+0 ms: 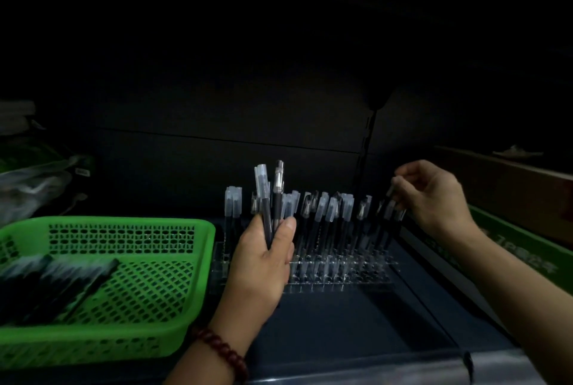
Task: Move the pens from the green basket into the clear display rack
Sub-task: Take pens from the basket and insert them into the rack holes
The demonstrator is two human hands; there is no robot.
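Note:
The green basket sits at the lower left with several dark pens lying in its left part. To its right stands the clear display rack, with several black pens with clear caps upright in its back rows. My left hand grips a small bunch of pens upright in front of the rack's left end. My right hand pinches the top of one pen at the rack's right end.
The scene is a dark shelf with a black back wall. Bagged goods lie at the far left. A green box and a brown cardboard box stand to the right. The shelf's front edge runs along the bottom.

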